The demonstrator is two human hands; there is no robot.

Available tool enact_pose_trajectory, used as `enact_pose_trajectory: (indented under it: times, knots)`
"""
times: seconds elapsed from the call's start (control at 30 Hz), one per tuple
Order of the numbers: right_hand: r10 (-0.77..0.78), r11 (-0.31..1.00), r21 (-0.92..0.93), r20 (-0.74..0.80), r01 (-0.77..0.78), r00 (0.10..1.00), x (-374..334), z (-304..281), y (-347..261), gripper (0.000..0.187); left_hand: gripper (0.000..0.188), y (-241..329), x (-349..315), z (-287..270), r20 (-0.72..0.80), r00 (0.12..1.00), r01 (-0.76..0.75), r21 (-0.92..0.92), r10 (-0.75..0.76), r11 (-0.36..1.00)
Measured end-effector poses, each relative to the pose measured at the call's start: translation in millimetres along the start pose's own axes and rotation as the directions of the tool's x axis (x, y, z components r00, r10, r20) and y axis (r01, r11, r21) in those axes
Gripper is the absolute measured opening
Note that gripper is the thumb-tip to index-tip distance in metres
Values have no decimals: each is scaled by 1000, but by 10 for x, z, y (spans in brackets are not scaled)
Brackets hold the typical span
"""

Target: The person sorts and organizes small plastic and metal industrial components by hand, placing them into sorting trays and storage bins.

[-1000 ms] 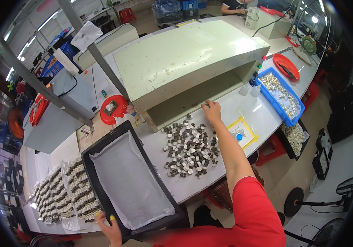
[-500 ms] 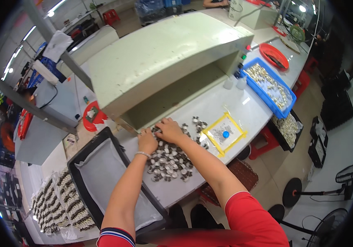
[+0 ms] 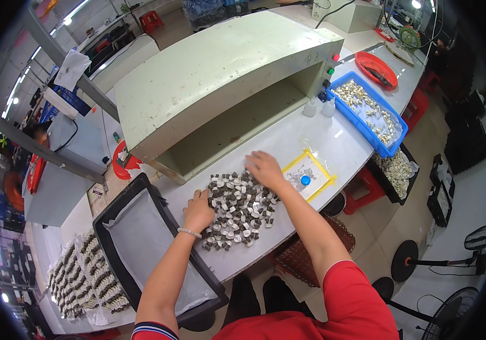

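A loose pile of small two-tone pieces (image 3: 237, 212), white at one part and dark brown at the other, covers the white tabletop in front of me. My left hand (image 3: 199, 212), with a beaded bracelet at the wrist, rests against the pile's left edge, fingers slightly spread and pointing away from me. At the far right edge of the pile, my right hand (image 3: 265, 169) hovers or lies with its fingers apart, a little blurred. I see nothing held in either hand. The exact kind of the pieces is too small to tell.
Behind the pile stands a pale green metal box (image 3: 214, 85) with an open front. A black paper-lined tray (image 3: 119, 258) is at left, beside rows of similar pieces (image 3: 84, 277). To the right are a yellow-taped sheet (image 3: 316, 187), bottles (image 3: 328, 107) and a blue tray (image 3: 362, 130).
My hands have moved apart from the far side of the pile: the right one to the right, the left one nearer me along the left edge. The pile is spread wider at its far side.
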State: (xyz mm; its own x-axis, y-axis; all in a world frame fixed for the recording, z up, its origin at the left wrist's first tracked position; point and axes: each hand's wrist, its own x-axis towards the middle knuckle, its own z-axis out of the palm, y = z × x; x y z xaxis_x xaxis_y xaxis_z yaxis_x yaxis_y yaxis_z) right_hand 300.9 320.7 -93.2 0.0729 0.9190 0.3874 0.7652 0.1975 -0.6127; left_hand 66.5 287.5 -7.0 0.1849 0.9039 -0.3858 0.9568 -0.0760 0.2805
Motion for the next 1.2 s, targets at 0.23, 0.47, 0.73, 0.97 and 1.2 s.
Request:
enact_pose_trajectory:
  times: [0.23, 0.47, 0.73, 0.97, 1.2]
  knots:
    - [-151, 988, 52, 338, 142, 929, -87, 62, -307, 30, 47, 16, -655, 27, -327, 914, -291, -116, 241, 950]
    - [-79, 996, 32, 61, 77, 995, -665, -783, -367, 28, 30, 612, -2169, 298, -374, 824, -561, -432, 425, 706]
    - [398, 915, -52, -38, -400, 917, -3681, -1573, -484, 29, 30, 969, -2599, 1034, 504, 4, -684, -629, 863, 370]
    - [977, -66, 61, -199, -996, -77, -6590, -1448, -1985, 28, 31, 1568, -3025, 1740, 639, -241, -815, -542, 730, 206]
    - [877, -451, -9, 181, -892, -445, -8737, -179, -3589, 29, 36, 1899, -3997, 2222, 691, -538, -792, -611, 482, -9]
